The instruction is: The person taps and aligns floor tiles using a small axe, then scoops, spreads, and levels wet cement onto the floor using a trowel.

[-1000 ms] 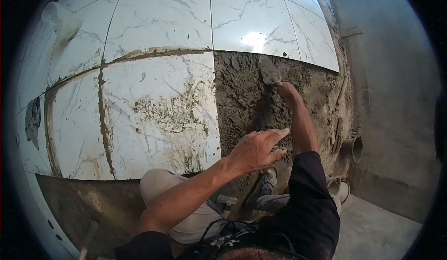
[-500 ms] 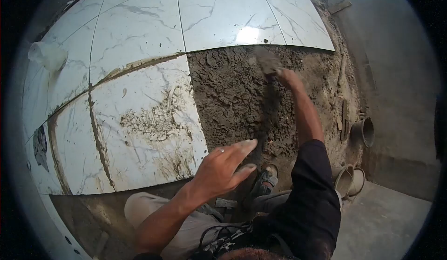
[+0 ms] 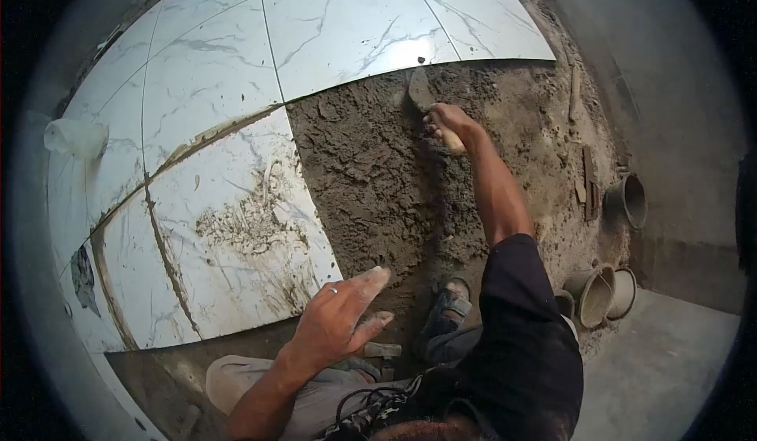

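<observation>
My right hand (image 3: 448, 117) is wrapped round the pale handle of a trowel (image 3: 420, 91). The trowel's blade points away from me and rests at the far edge of the rough grey mortar bed (image 3: 367, 153), close to the white tiles. With fingers stretched and thumb apart, my left hand (image 3: 337, 315) hovers empty above the near corner of a mortar-smeared white tile (image 3: 236, 212). A ring shows on one of its fingers, and dusty mortar coats the fingertips.
White marbled tiles (image 3: 355, 23) cover the floor ahead and to the left. A translucent plastic bag (image 3: 75, 137) lies at far left. Several buckets (image 3: 591, 295) stand along the right wall. Wood scraps (image 3: 589, 181) lie near them. My sandalled foot (image 3: 449, 307) is at the mortar's near edge.
The trowel, blurred by motion before, now shows sharply slightly left of where it was. My left hand has drawn back toward me and left. The whole view has shifted a little.
</observation>
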`<state>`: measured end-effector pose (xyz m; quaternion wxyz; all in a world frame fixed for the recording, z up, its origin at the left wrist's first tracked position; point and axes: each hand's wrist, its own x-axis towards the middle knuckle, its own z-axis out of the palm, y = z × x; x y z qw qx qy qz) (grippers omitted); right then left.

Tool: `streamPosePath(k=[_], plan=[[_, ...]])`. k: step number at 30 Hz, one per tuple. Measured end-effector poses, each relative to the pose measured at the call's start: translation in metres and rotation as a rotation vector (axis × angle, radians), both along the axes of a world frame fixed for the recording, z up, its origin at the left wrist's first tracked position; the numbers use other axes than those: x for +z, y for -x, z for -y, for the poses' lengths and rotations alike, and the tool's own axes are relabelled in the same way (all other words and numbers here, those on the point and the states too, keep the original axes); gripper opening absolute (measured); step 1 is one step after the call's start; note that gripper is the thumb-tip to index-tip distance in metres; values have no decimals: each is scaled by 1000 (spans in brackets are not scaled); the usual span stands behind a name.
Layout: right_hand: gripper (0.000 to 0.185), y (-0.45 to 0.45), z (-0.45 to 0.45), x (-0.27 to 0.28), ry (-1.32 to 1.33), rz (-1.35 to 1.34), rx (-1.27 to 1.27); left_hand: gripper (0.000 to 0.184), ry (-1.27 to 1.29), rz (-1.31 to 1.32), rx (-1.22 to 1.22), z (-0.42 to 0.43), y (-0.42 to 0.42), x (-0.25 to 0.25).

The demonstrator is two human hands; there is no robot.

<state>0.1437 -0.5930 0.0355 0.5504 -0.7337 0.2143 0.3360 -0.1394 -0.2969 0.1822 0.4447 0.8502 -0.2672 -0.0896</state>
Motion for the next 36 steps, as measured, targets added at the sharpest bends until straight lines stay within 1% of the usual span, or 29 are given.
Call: streamPosePath(k=[1,2,4,5,6,8,9,10,11,12,13,14,15,16,17,18,20,21,22,23,24,26,27,29,30,32,34,36], plan=[[36,6,0,2,11,85,15,50,-10,4,0,-1,0,-2],[36,15,3,7,15,86,7,51,-13,12,6,-1,-1,-3],[34,25,10,24,128,194,-164,50,4,33,19,-5,1,6],[35,13,43,-14,42,270,-197,49,12,35,34,-8,3,8],[35,10,53,-21,41,265,-185,49,11,30,45,-9,5,7],[35,10,52,-19,-26,155,-457,46,17,25,32,-10,8,7],[33,5,46,-20,-63,102,-380,46,15,23,36,-8,10,6],[33,2,26,-33,-82,194,-315,44,12,6,2,-6,10,5],[32,3,1,-35,-48,120,-296,42,9,-9,-35,-4,8,4],[33,5,-19,-46,-87,164,-303,42,7,-11,-39,-2,8,2],[35,6,-40,-46,-106,178,-312,41,10,-8,-39,1,8,0],[37,7,-51,-42,-40,77,-201,40,15,-1,-38,3,7,-1],[38,13,-55,-40,-23,98,-90,40,19,5,-38,4,5,-2],[38,20,-56,-41,-9,115,19,36,41,6,-24,6,4,-2],[38,17,-45,-50,-9,116,16,32,62,6,-12,6,2,-2],[39,11,-23,-59,164,263,201,32,63,8,-11,5,2,-6],[40,0,27,-79,505,550,560,21,32,14,-94,0,4,-13],[39,-7,40,-56,619,437,567,21,28,17,-94,0,3,-12],[39,-10,56,-34,726,313,576,17,-1,-53,-112,0,5,-6],[40,-28,104,-62,775,386,563,12,-31,-127,-127,0,6,-4],[41,-46,137,-92,824,465,551,12,-38,-131,-120,0,6,-4],[45,-35,120,-42,724,98,244,15,25,-92,-137,1,8,-5],[45,-25,111,-42,719,95,257,15,22,-101,-126,2,9,-5],[45,-10,93,-40,551,107,127,21,47,-34,-140,4,8,-9],[45,-8,78,-40,464,114,78,21,44,-38,-111,6,7,-12],[45,3,37,-45,281,111,-13,28,83,-68,-122,9,9,-19],[45,18,-9,-73,56,156,-91,29,99,-78,-90,11,5,-22],[41,31,-73,-62,69,99,-60,30,123,-83,-77,13,-1,-23]])
